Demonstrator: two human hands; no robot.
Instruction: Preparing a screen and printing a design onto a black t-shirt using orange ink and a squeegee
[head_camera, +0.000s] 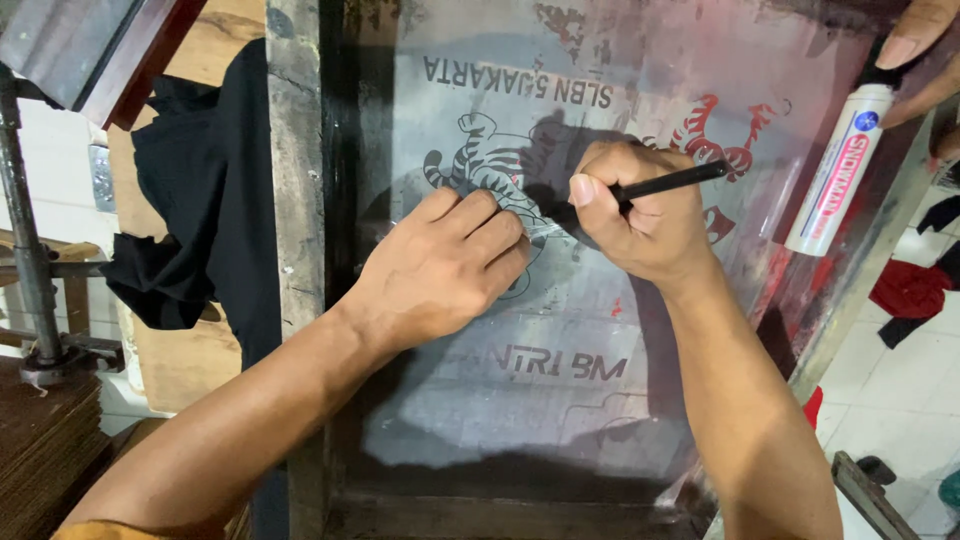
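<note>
Forearms over screen frame | black cloth left | tiled floor right

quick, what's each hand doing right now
Left hand: curled, fingers pressing on the printing screen, holding nothing.
Right hand: closed around a thin black pen.

There is one view only — a camera worn on the person's head, looking steeply down and slightly forward over both forearms. It sits close: the left hand and the right hand fill the middle of the frame, and the forearms run out at the bottom edge. The screen frame beneath the hands takes up most of the picture. Beyond the right hand, another person's fingers are cut off by the top right corner — left of the left hand, a black cloth shows.
</note>
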